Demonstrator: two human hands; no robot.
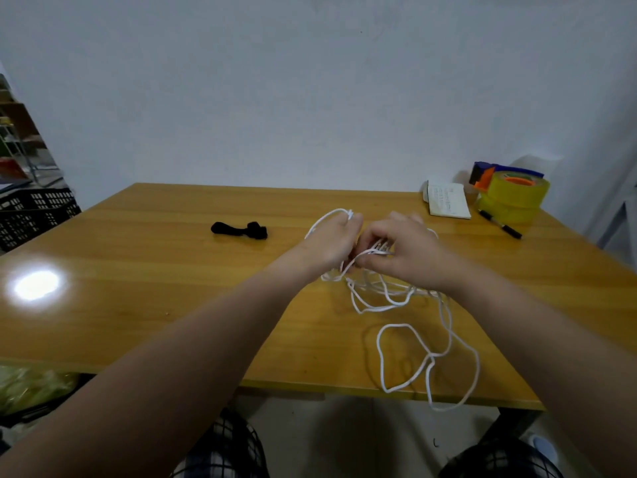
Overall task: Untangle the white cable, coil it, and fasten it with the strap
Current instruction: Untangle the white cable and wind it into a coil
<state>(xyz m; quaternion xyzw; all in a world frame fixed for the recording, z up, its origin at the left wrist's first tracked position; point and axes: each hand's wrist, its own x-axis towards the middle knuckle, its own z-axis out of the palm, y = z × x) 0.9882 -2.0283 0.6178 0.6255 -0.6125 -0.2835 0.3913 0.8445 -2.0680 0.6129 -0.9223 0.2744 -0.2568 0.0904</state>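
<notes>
Head view.

- White cable [379, 350] is seen right of centre on the tabletop [172, 288], not yet coiled. A knotted bunch is held up between the two hands, and slack loops trail from it towards the near edge. The lowest loop hangs just past that edge.
- Left hand [331, 241]: its fingers are curled round several strands, and one loop arches out above the knuckles.
- Right hand [403, 251]: its fingers [379, 232] are bent inward and pinch strands of the bunch just beside the left hand. Which strand is pinched cannot be told.
- Black strap [239, 230] lies flat, well apart to the left of the hands, untouched.
- At the far right corner a yellow tape dispenser [510, 191], a notepad [448, 201] and a pen [499, 224] are noted.

Handling, judged:

- The cable is taken to be thin, light and limp. The loops keep soft curves, so some springiness is expected.
- It should slide easily over the glossy wood, and the overhanging loop could drag more of it off the edge.
- A hard pull is likely to tighten the knot. Single strands are better pinched close to a crossing and eased through.
- For coiling, one free end should be found and held first. No end is visible here.
</notes>
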